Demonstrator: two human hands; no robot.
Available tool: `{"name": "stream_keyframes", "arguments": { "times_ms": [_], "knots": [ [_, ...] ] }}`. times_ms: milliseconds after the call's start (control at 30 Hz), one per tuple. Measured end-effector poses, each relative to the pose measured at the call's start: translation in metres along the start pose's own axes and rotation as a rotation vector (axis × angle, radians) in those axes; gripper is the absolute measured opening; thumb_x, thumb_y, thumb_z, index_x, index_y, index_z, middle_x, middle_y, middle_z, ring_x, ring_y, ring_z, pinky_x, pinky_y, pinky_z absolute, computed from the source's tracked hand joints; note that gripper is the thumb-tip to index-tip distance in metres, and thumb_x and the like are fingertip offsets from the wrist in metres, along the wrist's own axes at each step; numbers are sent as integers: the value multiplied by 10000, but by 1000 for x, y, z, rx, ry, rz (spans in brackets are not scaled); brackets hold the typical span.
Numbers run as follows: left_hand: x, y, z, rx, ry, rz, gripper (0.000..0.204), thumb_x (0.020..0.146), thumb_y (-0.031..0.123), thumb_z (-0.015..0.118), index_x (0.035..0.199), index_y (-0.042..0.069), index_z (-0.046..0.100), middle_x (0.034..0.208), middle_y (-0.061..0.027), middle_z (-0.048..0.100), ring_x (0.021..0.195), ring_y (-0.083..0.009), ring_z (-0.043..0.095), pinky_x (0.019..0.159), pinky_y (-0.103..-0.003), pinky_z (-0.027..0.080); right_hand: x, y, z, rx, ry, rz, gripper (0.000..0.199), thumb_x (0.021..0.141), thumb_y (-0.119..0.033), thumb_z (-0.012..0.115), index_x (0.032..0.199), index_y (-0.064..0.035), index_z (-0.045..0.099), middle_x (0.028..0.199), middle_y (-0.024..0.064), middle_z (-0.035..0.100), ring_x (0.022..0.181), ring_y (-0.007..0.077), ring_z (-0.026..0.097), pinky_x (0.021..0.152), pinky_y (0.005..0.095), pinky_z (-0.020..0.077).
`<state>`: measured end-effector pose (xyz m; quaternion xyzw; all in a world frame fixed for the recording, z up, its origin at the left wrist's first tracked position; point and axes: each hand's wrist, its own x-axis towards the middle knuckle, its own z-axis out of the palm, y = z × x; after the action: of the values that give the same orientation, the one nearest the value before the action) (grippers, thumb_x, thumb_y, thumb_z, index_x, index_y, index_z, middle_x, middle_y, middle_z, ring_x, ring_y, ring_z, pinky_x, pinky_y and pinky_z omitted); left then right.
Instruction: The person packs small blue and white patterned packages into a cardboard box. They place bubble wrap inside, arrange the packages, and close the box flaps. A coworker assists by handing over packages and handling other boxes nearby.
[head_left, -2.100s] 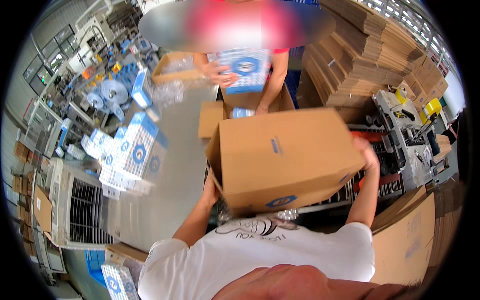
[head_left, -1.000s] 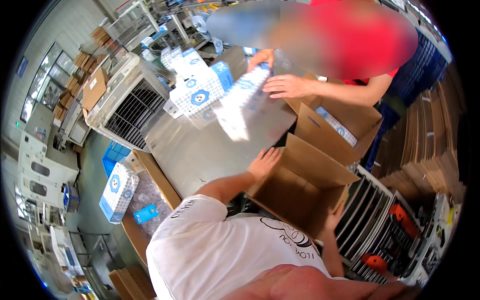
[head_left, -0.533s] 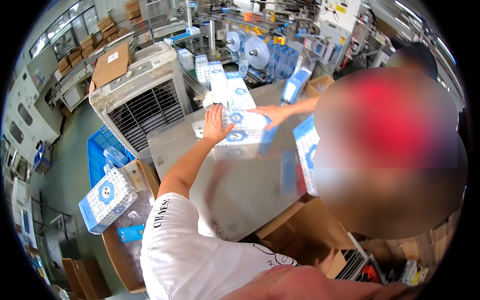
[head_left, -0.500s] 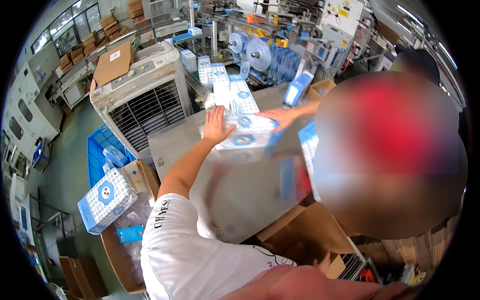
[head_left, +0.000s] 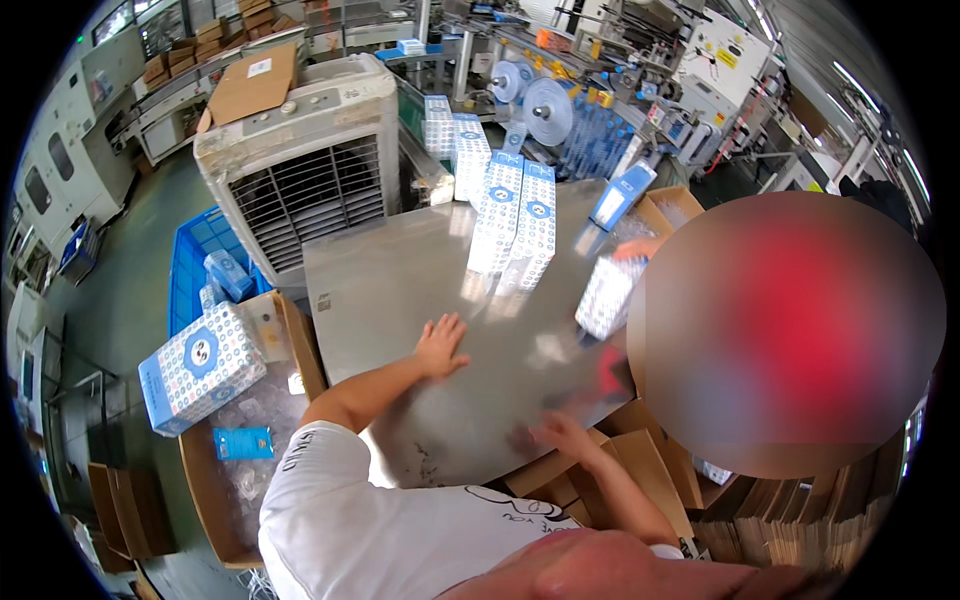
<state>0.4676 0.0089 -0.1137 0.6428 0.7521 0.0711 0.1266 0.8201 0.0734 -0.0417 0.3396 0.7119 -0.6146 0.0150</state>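
On the bare grey metal counter (head_left: 400,290), the left hand (head_left: 442,345) is laid flat with its grip apart and empty. At four o'clock from it, the right hand (head_left: 562,433) is seen blurred at the counter's near edge above an open brown cardboard box (head_left: 600,470); whether its grip is apart or together cannot be told. Long blue-and-white patterned cartons (head_left: 515,215) are lined up at one o'clock from the left hand, well apart. A stage between pick-ups is judged; a reach to the cartons would be called for. A co-worker's hand (head_left: 640,247) is partly hidden by a blurred patch.
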Motion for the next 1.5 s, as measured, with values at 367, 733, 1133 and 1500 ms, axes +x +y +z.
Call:
{"name": "stream_keyframes", "arguments": {
  "times_ms": [367, 733, 1133, 1500],
  "knots": [
    [187, 3, -36, -786, 780, 82, 992, 799, 466, 693, 1441, -60, 150, 1421, -292, 314, 1304, -432, 341, 1087, -479, 277, 231, -107, -90, -12, 874, -361, 684, 908, -276, 630, 1433, -26, 269, 1409, 191, 406, 1274, 259, 423, 1031, 385, 367],
    [40, 121, -11, -841, 273, 105, 790, 798, 418, 677, 1327, -70, 352, 1239, -287, 487, 1168, -432, 462, 1003, -493, 366, 121, -76, -115, 73, 898, -95, 810, 944, -512, 477, 1486, -3, 156, 1454, 241, 346, 1339, 300, 366, 1094, 374, 282],
    [14, 158, -109, 13, -166, 688, 901, 629, 300, 785, 1369, -19, 383, 1164, -195, 546, 1083, -331, 532, 941, -428, 387, 134, -123, -117, -554, 734, 379, 1157, 633, -382, 759, 1501, -45, 73, 1351, 249, 459, 1216, 402, 484, 976, 402, 431],
    [-74, 303, -126, -522, 70, 1029, 822, 582, 260, 825, 1249, 15, 411, 1089, -196, 565, 1050, -360, 552, 882, -457, 431, -162, -131, -168, 12, 506, -218, 1120, 658, 118, 725, 1528, -119, 60, 1346, 190, 472, 1150, 236, 523, 956, 330, 432]
  ]
}}
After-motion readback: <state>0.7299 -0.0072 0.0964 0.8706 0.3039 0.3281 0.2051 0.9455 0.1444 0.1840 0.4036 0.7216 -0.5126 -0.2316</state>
